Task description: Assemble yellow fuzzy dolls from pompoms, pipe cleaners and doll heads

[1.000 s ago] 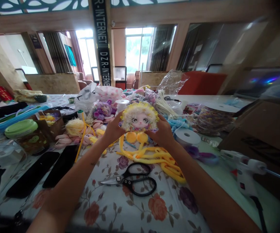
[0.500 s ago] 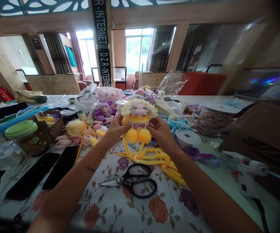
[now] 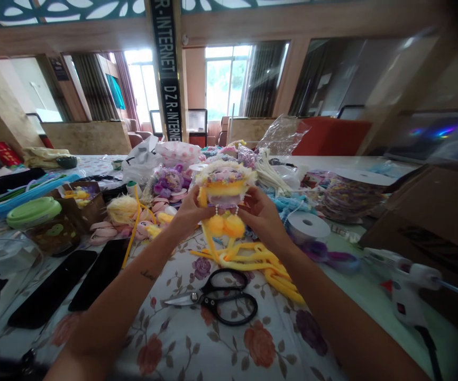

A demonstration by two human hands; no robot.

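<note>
A small plush doll head (image 3: 224,186) with a yellow frilled bonnet and two yellow pompoms hanging below is held up over the table, tipped back so its face points upward. My left hand (image 3: 187,210) grips its left side with curled fingers. My right hand (image 3: 261,213) grips its right side the same way. Under the doll lies a tangle of yellow pipe cleaners (image 3: 258,262) on the floral tablecloth (image 3: 197,338). Black-handled scissors (image 3: 217,300) lie nearer to me, between my forearms.
A white glue gun (image 3: 405,288) lies at the right. A white ribbon spool (image 3: 307,226) sits beside my right hand. Doll parts and pink pieces (image 3: 134,217) crowd the left, with a green lid (image 3: 34,209), black strips (image 3: 74,280) and a cardboard box (image 3: 423,211) at the right.
Both hands have lifted the doll head slightly and tilted it backward, so its face, frontal a second ago, now points upward. The pompoms hang lower in view.
</note>
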